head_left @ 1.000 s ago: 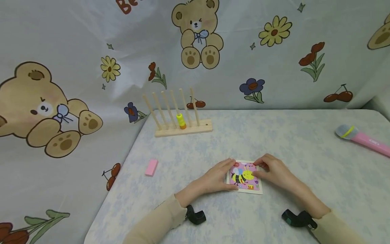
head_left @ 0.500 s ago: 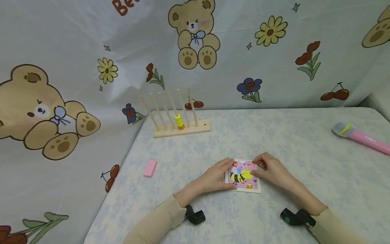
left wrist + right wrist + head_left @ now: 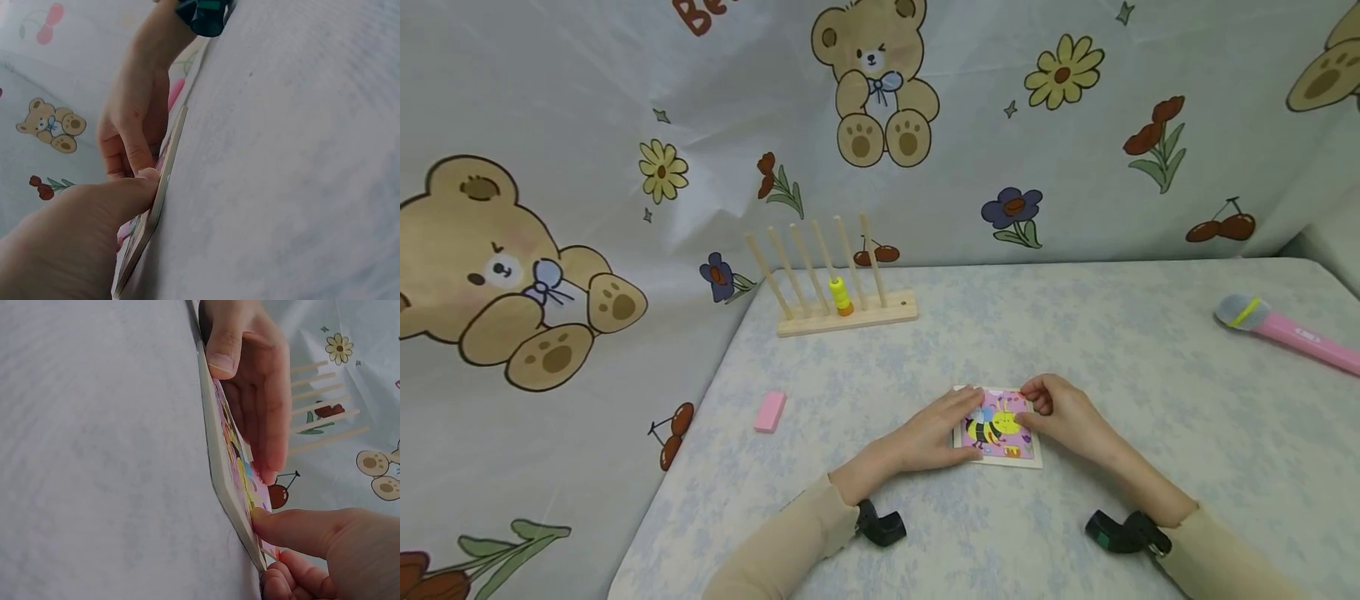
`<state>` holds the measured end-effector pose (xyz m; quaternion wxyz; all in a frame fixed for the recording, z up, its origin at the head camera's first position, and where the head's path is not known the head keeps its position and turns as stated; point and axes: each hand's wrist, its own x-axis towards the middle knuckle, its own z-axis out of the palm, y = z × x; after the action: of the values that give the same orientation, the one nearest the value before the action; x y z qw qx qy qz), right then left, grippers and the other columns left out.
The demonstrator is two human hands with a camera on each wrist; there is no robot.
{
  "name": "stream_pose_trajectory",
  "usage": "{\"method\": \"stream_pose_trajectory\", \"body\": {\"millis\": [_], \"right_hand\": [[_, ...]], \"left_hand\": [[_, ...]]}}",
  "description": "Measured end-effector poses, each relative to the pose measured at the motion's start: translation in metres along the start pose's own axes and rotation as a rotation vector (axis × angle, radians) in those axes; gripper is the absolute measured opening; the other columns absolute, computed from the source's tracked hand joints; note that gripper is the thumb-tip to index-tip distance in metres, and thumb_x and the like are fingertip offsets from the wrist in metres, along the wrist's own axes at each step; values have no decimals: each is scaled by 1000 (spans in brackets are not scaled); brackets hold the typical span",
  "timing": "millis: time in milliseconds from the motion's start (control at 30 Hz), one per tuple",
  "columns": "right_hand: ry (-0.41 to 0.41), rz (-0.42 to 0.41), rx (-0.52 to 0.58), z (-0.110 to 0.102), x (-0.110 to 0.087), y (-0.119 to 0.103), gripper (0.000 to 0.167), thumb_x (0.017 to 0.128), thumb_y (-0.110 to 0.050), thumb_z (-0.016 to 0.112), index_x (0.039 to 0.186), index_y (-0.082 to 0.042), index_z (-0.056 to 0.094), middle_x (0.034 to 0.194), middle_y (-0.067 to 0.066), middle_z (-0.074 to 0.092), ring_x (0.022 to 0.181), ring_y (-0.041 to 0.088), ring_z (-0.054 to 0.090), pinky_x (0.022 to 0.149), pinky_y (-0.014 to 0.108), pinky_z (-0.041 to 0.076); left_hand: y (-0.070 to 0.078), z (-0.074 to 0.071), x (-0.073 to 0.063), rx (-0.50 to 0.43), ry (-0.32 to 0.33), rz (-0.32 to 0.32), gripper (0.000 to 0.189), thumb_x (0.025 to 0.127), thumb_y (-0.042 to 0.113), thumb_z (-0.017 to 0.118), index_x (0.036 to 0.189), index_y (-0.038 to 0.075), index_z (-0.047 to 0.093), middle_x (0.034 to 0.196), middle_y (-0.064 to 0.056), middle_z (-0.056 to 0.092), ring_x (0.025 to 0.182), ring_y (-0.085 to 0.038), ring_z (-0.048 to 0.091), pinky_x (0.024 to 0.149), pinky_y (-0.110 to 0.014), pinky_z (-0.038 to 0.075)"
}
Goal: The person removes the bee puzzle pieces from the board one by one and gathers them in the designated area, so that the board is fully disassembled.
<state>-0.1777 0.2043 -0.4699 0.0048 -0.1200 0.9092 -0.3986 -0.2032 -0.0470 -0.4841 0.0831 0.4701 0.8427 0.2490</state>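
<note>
A square jigsaw puzzle [image 3: 996, 429] with a bee picture and a pale frame lies on the table in the head view. My left hand [image 3: 934, 432] spans its left side, fairly straight fingers over the picture and thumb at the near edge. In the left wrist view, that thumb [image 3: 140, 187] presses on the rim. My right hand [image 3: 1070, 417] is at the upper right part, fingers curled at the corner and thumb on the picture, pinching a puzzle piece [image 3: 267, 551] there. In the right wrist view its edge sits slightly raised; my fingers hide most of it.
A wooden peg rack [image 3: 850, 318] with yellow and orange beads on one peg stands at the back left. A pink block [image 3: 771, 412] lies left of the puzzle. The pink toy microphone [image 3: 1296, 335] rests at the far right. A bear-printed cloth [image 3: 715, 125] hangs behind the table.
My left fingers have slid from the frame's far left corner onto the picture, baring that corner. The right hand stays at the upper right part. The head view has shifted slightly.
</note>
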Motion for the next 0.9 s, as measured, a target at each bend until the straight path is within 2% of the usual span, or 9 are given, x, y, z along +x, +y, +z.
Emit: {"method": "stream_pose_trajectory", "body": {"millis": [100, 167, 367, 600, 900], "right_hand": [[3, -8, 14, 0, 1, 0, 34, 78, -8, 77, 103, 5, 57, 88, 8, 55, 76, 19, 49, 63, 21, 45], [4, -7, 20, 0, 1, 0, 35, 78, -8, 77, 103, 5, 57, 87, 8, 55, 76, 19, 49, 63, 21, 45], [2, 4, 19, 0, 0, 0, 34, 78, -7, 76, 104, 4, 57, 89, 8, 55, 77, 19, 50, 64, 21, 46], [15, -16, 9, -2, 2, 1, 34, 79, -7, 76, 105, 4, 58, 89, 7, 56, 76, 19, 50, 63, 22, 45], [30, -37, 30, 1, -1, 6, 34, 79, -7, 76, 106, 3, 59, 88, 6, 56, 75, 18, 50, 63, 22, 44]], "left_hand": [[0, -1, 0, 30, 3, 52, 80, 92, 35, 61, 150, 0, 18, 155, -10, 18, 142, -18, 10, 113, -29, 9], [1, -1, -1, 36, 4, 64, 79, 93, 35, 59, 150, -1, 17, 155, -11, 18, 142, -17, 9, 113, -29, 8], [1, -1, -1, 61, 7, 51, 79, 93, 38, 58, 150, 0, 18, 155, -11, 17, 141, -16, 11, 112, -27, 10], [-3, 1, 3, 140, -18, 84, 69, 95, 36, 55, 146, -1, 29, 154, -9, 22, 141, -16, 12, 113, -29, 8], [-3, 2, 3, 122, -31, 132, 62, 96, 31, 53, 145, 1, 33, 152, -10, 26, 141, -18, 16, 112, -30, 11]]}}
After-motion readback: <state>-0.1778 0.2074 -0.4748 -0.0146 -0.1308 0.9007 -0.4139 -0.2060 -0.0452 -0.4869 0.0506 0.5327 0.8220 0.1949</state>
